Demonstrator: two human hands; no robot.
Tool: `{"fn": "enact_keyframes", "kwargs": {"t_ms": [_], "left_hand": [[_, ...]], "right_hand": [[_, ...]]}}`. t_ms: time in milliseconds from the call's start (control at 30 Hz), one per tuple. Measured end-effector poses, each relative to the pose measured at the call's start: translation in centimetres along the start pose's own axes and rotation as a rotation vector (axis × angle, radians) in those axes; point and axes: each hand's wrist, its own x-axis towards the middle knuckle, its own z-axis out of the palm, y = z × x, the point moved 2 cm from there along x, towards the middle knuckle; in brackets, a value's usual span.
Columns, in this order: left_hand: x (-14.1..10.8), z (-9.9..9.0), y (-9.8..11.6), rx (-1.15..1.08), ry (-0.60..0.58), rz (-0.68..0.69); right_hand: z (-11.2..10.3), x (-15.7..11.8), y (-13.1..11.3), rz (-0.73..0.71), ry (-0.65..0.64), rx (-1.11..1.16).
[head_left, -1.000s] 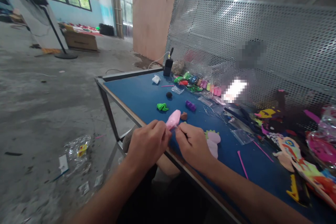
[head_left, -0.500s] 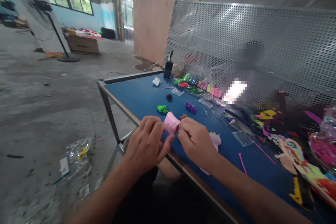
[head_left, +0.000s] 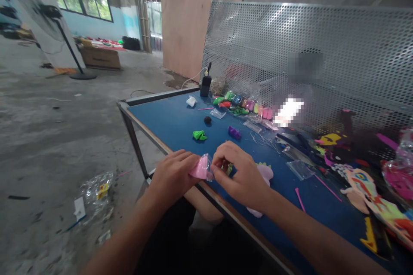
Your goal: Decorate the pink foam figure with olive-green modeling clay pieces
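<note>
My left hand (head_left: 176, 172) grips a pink lump of modelling clay (head_left: 200, 167) in a clear plastic wrapper (head_left: 209, 168), above the table's near edge. At the wrapper's loose right end, the thumb and forefinger of my right hand (head_left: 240, 174) are pinched together. Behind that hand, partly hidden, lies a pale lilac clay shape (head_left: 266, 172) with a yellow-green zigzag edge. Farther back are a green clay piece (head_left: 199, 135), a purple one (head_left: 234, 132) and a small black ball (head_left: 208, 120).
On the blue tabletop (head_left: 155, 116), packs of coloured clay (head_left: 245, 104) line the perforated metal panel (head_left: 251, 43). Pink sticks (head_left: 300, 200), empty clear bags (head_left: 300, 169) and a colourful clay figure (head_left: 361, 184) lie to the right. A black device (head_left: 205, 86) stands at the far corner.
The wrapped pink clay has come lower and slightly left, now turned with its clear wrapper end toward my right hand. My left fingers have closed round it.
</note>
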Motion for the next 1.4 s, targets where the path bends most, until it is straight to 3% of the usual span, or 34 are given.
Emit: {"fn": "enact_keyframes", "kwargs": {"t_ms": [167,367,633,800,1067,1267,1400], "left_hand": [[-0.1,0.0,0.1,0.048,0.014,-0.015],[0.1,0.2,0.6,0.122,-0.053,0.005],[0.5,0.0,0.9,0.184,-0.154,0.058],[0.0,1.2,0.7,0.164,-0.112,-0.026],[-0.4,1.7,0.4,0.13,-0.049,-0.024],[-0.3,1.7,0.6,0.149,-0.041,0.055],[-0.3,1.6,0.8,0.194,-0.069,0.081]], "right_hand": [[0.2,-0.3,0.2,0.086,-0.048,-0.022],[0.3,-0.2,0.9,0.187,-0.122,0.076],[0.4,-0.1,1.0,0.279,-0.033,0.153],[-0.3,0.1,1.3,0.306,0.068,0.14],[0.1,0.1,1.5,0.28,-0.089,0.198],[0.6,-0.1,2.3,0.398,-0.132,0.278],[0.6,-0.1,2.1,0.396,-0.105,0.251]]}}
